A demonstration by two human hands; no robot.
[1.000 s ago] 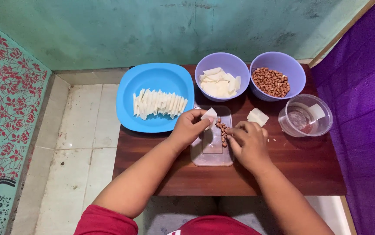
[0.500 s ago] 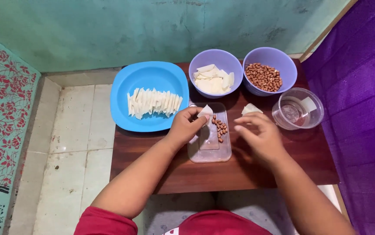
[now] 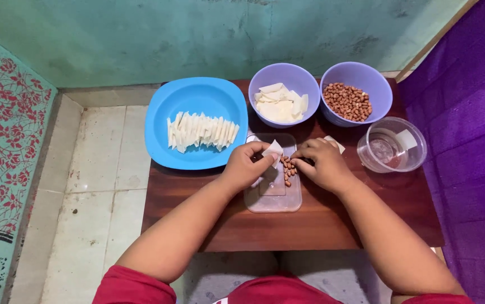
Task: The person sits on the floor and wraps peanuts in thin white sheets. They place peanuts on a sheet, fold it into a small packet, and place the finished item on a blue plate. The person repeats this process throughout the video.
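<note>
The left hand [image 3: 246, 164] keeps a small white wrapper sheet [image 3: 273, 151] pinched between thumb and fingers, so this grip is closed on the sheet. The sheet stands a little lifted over the clear plastic board [image 3: 273, 194], which lies in the middle of the wooden worktop [image 3: 197, 208]. The right hand [image 3: 322, 165] is at 3 o'clock from the sheet, its fingers curled down at a small row of peanuts [image 3: 288, 169] on the board. Whether these fingers are closed on some nuts I cannot tell, because the fingertips are hidden.

At 12 o'clock from the hands is a lilac bowl [image 3: 285, 76] with more white sheets. At 1 o'clock is a second lilac bowl [image 3: 361, 73] with peanuts. At 3 o'clock is a clear round container [image 3: 392, 143] with a little liquid. At 10 o'clock, the blue plate [image 3: 197, 98] carries a row of folded white pieces [image 3: 200, 132].

In my judgement the sheet is very light, thin and soft. It will bend and can tear easily, so it is better to take it at a corner or an edge with a gentle pinch. The peanuts are small, hard and smooth. They roll easily, so they want a pick with the fingertips, a few at a time.
</note>
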